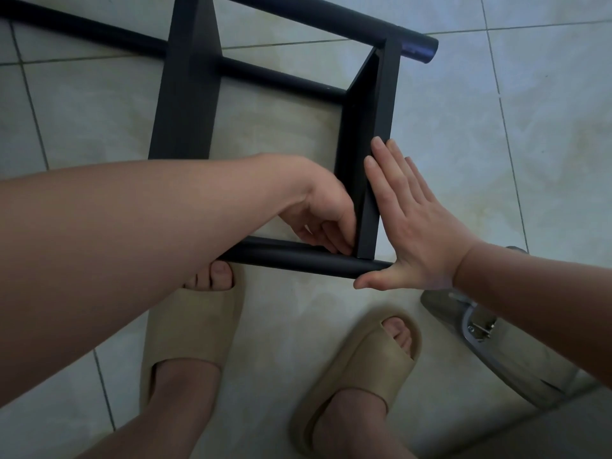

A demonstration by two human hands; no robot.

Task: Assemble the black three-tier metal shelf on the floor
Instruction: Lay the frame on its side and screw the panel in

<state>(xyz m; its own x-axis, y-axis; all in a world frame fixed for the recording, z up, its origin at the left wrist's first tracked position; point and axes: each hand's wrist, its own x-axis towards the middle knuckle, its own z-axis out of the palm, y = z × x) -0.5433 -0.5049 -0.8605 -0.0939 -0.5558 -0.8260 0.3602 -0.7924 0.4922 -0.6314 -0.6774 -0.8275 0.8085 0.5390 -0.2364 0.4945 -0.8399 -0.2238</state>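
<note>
The black metal shelf (185, 104) lies on its side on the tiled floor, with round black poles (298, 258) running through flat tiers. My right hand (407, 223) lies flat with straight fingers against the outer face of the end tier (367, 127), its thumb under the near pole's end. My left hand (318, 210) reaches inside the frame, with its fingers curled at the corner where that tier meets the near pole. What the fingertips pinch there is hidden.
My two feet in beige slides (185, 329) stand just in front of the near pole. A grey object with a shiny metal clasp (480, 329) lies on the floor at the right. Pale tiles surround the frame.
</note>
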